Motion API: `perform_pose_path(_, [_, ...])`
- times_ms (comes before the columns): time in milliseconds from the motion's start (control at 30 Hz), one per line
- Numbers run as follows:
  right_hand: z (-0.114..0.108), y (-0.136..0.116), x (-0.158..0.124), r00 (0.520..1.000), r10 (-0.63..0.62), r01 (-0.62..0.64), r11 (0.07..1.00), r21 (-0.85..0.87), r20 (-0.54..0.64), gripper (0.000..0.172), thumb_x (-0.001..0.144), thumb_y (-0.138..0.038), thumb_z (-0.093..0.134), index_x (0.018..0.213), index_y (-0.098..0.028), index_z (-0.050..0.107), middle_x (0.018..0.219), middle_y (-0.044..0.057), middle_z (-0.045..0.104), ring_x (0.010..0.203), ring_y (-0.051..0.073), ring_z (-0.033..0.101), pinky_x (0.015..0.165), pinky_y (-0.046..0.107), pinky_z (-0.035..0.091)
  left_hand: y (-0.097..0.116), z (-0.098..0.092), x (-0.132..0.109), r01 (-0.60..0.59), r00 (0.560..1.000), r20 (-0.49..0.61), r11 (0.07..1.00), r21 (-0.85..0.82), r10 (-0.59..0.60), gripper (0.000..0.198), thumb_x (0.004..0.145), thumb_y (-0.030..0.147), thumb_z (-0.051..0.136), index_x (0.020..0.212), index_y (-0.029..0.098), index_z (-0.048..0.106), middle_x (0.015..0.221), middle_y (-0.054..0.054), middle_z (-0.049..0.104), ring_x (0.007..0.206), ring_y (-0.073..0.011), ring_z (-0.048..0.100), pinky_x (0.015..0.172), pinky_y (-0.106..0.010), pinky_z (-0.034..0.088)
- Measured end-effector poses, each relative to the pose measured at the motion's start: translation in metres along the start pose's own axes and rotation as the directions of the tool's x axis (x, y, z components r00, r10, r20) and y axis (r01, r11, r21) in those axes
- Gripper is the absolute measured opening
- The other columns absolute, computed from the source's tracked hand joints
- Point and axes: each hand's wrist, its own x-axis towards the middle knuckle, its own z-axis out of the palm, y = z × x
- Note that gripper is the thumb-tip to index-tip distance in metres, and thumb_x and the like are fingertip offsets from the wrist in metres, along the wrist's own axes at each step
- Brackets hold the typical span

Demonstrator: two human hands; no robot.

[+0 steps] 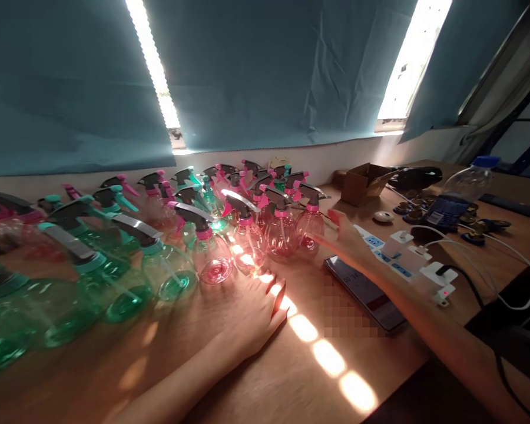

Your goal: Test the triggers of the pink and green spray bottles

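Note:
Rows of clear spray bottles with dark trigger heads, some pink and some green, stand on the wooden table. My left hand [258, 306] lies palm down on the table, fingers stretched toward the base of a pink spray bottle [248, 244]; whether they touch it I cannot tell. Beside the rightmost pink spray bottle [310, 227] is my right hand [345, 237], thumb and fingers apart, at the bottle's right side. Contact there is unclear. Another pink spray bottle [280, 232] stands between these two. A green spray bottle [170, 274] and a pink one [212, 259] stand further left.
A phone [366, 294] lies under my right forearm, alongside a white power strip [391, 259] with plugged-in chargers and cables. Behind are an open cardboard box [364, 185], a round white object [383, 217] and a large plastic bottle with a blue cap [457, 197]. Blue curtains [265, 70] hang behind.

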Motion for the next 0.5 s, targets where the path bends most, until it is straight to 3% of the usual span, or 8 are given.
perform_pose_path(100, [0.006, -0.016, -0.033, 0.995, 0.065, -0.068, 0.997, -0.045, -0.074, 0.070, 0.073, -0.055, 0.071, 0.128, -0.018, 0.047, 0.129, 0.018, 0.055, 0.121, 0.037, 0.053, 0.099, 0.060, 0.044, -0.006, -0.009, -0.023, 0.027, 1.000, -0.006, 0.999, -0.018, -0.027, 0.029, 0.095, 0.028, 0.051, 0.121, 0.016, 0.058, 0.122, -0.011, 0.060, 0.114, -0.0265, 0.055, 0.099, -0.042, 0.046])
perform_pose_path(167, [0.017, -0.035, -0.053, 0.998, 0.000, -0.002, 0.999, -0.044, -0.060, 0.060, 0.075, -0.051, 0.072, 0.122, -0.020, 0.051, 0.123, 0.015, 0.060, 0.115, 0.035, 0.057, 0.097, 0.057, 0.047, -0.014, -0.015, -0.043, 0.058, 0.998, -0.015, 0.998, -0.022, -0.058, 0.030, 0.095, 0.028, 0.051, 0.123, 0.018, 0.056, 0.129, -0.011, 0.057, 0.119, -0.0267, 0.052, 0.102, -0.043, 0.045])
perform_pose_path(300, [0.053, -0.082, -0.079, 0.978, -0.115, 0.110, 0.993, 0.038, 0.174, 0.046, 0.080, -0.041, 0.069, 0.122, -0.030, 0.052, 0.119, 0.010, 0.063, 0.110, 0.031, 0.062, 0.092, 0.052, 0.052, -0.033, -0.029, -0.097, 0.166, 0.986, -0.017, 0.986, -0.010, -0.166, 0.036, 0.095, 0.029, 0.050, 0.129, 0.016, 0.054, 0.136, -0.014, 0.054, 0.125, -0.0292, 0.049, 0.105, -0.047, 0.042])
perform_pose_path(500, [0.125, -0.157, -0.098, 0.798, -0.362, 0.320, 0.932, 0.170, 0.481, 0.028, 0.087, -0.032, 0.061, 0.113, -0.023, 0.056, 0.113, 0.008, 0.066, 0.107, 0.026, 0.062, 0.092, 0.046, 0.050, -0.054, -0.056, -0.194, 0.308, 0.947, -0.100, 0.951, 0.015, -0.306, 0.038, 0.095, 0.031, 0.049, 0.130, 0.017, 0.055, 0.136, -0.013, 0.054, 0.127, -0.0295, 0.048, 0.107, -0.046, 0.041])
